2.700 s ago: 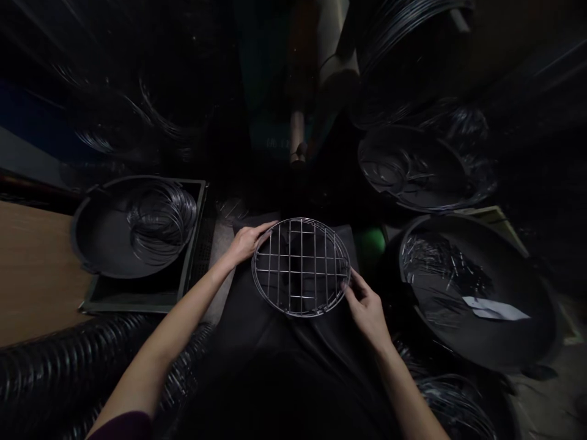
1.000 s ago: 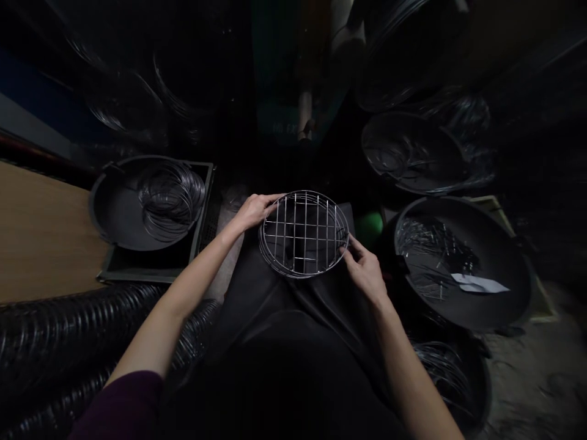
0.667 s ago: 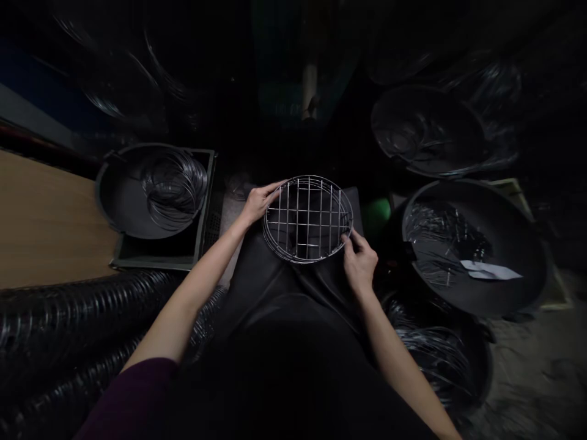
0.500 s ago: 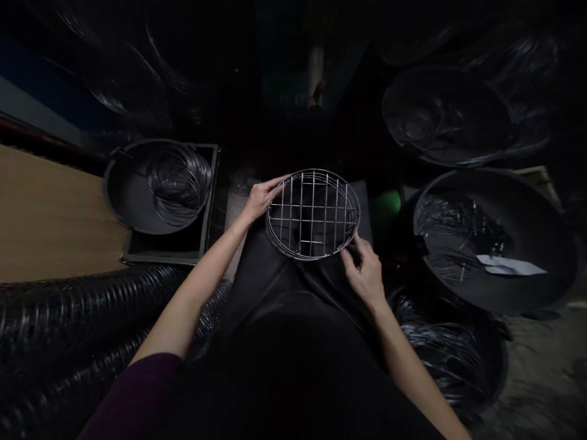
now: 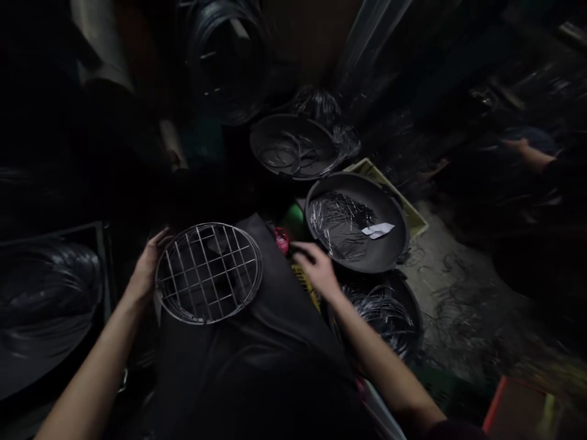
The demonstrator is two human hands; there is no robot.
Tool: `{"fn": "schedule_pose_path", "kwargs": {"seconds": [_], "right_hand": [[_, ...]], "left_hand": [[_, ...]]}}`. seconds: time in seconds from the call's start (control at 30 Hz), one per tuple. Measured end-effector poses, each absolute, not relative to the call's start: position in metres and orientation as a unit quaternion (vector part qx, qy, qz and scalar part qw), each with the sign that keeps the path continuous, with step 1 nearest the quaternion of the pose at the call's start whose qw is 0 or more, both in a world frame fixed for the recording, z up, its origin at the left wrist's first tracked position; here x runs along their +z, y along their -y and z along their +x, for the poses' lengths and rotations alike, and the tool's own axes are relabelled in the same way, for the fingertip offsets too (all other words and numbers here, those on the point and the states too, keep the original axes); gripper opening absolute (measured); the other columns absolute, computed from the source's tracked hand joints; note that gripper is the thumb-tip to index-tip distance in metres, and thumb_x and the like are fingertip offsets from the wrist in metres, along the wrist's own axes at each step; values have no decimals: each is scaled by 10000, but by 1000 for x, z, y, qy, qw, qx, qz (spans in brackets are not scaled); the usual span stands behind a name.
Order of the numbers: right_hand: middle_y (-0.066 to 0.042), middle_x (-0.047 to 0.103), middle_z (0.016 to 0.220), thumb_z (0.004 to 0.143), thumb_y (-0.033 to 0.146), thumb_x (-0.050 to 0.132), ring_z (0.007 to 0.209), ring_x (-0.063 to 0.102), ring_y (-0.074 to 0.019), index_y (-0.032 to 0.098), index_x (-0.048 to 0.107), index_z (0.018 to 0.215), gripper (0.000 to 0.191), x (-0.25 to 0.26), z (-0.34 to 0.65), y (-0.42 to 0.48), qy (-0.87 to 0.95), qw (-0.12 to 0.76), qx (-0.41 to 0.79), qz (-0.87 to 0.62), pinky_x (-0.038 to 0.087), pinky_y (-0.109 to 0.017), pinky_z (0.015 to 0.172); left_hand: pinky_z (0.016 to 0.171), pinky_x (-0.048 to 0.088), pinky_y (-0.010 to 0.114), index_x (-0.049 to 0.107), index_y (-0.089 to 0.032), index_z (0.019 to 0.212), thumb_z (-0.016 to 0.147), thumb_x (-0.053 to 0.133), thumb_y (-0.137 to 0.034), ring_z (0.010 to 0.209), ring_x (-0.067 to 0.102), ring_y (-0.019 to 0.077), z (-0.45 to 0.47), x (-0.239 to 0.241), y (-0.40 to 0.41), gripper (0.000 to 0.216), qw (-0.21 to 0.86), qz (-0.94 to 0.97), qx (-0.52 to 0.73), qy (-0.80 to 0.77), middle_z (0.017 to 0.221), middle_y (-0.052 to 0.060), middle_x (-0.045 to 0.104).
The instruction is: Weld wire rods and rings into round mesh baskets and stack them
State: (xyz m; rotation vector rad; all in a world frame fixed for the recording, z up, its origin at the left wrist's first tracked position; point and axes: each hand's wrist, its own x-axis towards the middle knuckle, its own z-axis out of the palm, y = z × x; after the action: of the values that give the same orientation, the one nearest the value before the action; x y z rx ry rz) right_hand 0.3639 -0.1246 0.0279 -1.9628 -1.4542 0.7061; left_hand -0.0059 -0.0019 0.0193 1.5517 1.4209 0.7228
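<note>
A round wire grid rack (image 5: 208, 272) lies on the dark cloth over my lap. My left hand (image 5: 145, 267) grips its left rim. My right hand (image 5: 315, 267) is off the rack and hovers to the right, fingers stretched out and empty, close to a small red object (image 5: 281, 238) and beside a black basin (image 5: 394, 235) holding short wire pieces and a scrap of white paper (image 5: 377, 230).
Another black basin (image 5: 323, 162) with wire loops stands farther back. A basin of coiled wire (image 5: 389, 318) sits below my right forearm. A yellow crate (image 5: 415, 217) is under the near basin. Another person's hand (image 5: 520, 146) shows at far right. An orange box (image 5: 513, 409) sits bottom right.
My right hand let go of the rack's right rim and moved out to the right. My head turned right, so the rack now appears left of centre.
</note>
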Motion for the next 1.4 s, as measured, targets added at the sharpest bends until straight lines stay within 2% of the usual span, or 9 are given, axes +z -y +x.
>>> {"fn": "schedule_pose_path", "kwargs": {"seconds": [0.1,0.2,0.37,0.57,0.8,1.0,1.13,1.23,1.4], "right_hand": [[-127,670,1081,884,336,458,1012,604,-226,122,649,1061,337,16,461,88,428,221,185,-857,440,-350,921],[-180,661,1076,864,260,478,1035,593,-268,77,649,1023,296,-7,524,52,381,169,156,-896,412,-378,940],[-131,615,1154,892,282,520,1088,560,-227,105,595,1110,290,-48,549,1,342,108,148,-922,394,-400,972],[-87,612,1105,880,323,578,1005,580,-193,128,592,1084,283,-63,560,-20,335,57,187,-922,451,-402,906],[-223,552,1216,909,161,393,1148,512,-236,27,486,1251,380,-48,543,14,410,99,138,-896,356,-341,995],[-138,652,1051,752,297,646,1000,606,-237,147,663,989,281,-55,508,13,442,89,191,-872,447,-321,869],[-176,672,889,745,304,614,929,644,-294,126,661,865,220,-44,496,19,425,101,210,-875,474,-393,802],[-280,638,965,842,364,467,1029,610,-387,128,624,1018,333,-32,498,26,405,126,195,-885,444,-550,838],[-221,636,1109,726,471,637,1105,583,-356,214,622,1052,416,-3,471,47,373,377,216,-820,423,-522,981]], "left_hand": [[936,520,387,441,-255,1362,722,457,-782,1194,535,300,-3,42,-16,829,643,500,217,-538,1363,78,523],[949,512,373,521,-302,1287,627,666,-687,1245,500,297,-1,60,-35,778,646,510,113,-556,1340,39,550],[1024,438,458,340,-376,1386,606,720,-631,1276,473,291,0,99,-39,904,550,610,100,-562,1401,43,478],[1041,414,554,177,-458,1415,465,794,-596,1225,491,329,-2,128,-15,1141,289,757,234,-537,1340,-1,450],[1107,262,624,142,-443,1426,687,677,-465,1286,399,354,25,70,-1,913,167,872,196,-417,1379,43,364],[1033,143,741,131,-290,1460,673,667,-479,1354,246,448,46,60,6,971,136,874,144,-445,1437,180,286],[1058,134,709,155,-206,1464,650,686,-517,1362,231,427,53,68,21,1020,152,843,143,-496,1448,210,260],[1087,109,682,146,-215,1470,629,727,-490,1384,198,396,52,71,25,1059,191,829,123,-511,1468,193,235],[1104,104,666,139,-228,1473,617,755,-484,1396,162,393,44,75,29,1084,227,810,117,-528,1480,179,212]]}}
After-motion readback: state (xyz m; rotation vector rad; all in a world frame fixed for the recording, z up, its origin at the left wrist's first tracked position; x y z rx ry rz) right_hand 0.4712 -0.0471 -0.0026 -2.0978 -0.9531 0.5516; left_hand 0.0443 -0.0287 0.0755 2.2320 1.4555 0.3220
